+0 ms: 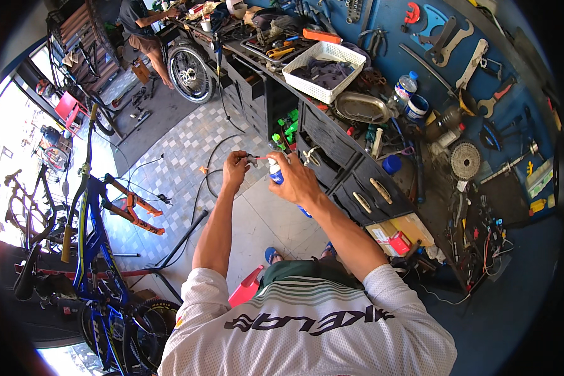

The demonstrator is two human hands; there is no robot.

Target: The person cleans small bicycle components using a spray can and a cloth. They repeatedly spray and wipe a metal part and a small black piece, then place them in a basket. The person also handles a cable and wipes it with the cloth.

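Out in front of me, above the tiled floor, both hands are raised close together. My right hand (296, 180) is wrapped round a blue and white spray can (275, 173), its index finger at the top. A thin red straw (261, 158) points from the can's nozzle toward my left hand. Pinched in the fingers of my left hand (234, 169) is a small dark metal part (250, 160); its exact kind is too small to make out. The straw's tip lies close beside that part. Most of the can is hidden behind my right hand.
A dark workbench (319, 122) with drawers runs along my right, bearing a white basket (324, 72), a metal tray (361, 107) and tools. A blue bicycle frame (94, 232) and an orange fork (135, 210) stand left. Hoses cross the floor. Another person (145, 31) works at the far end.
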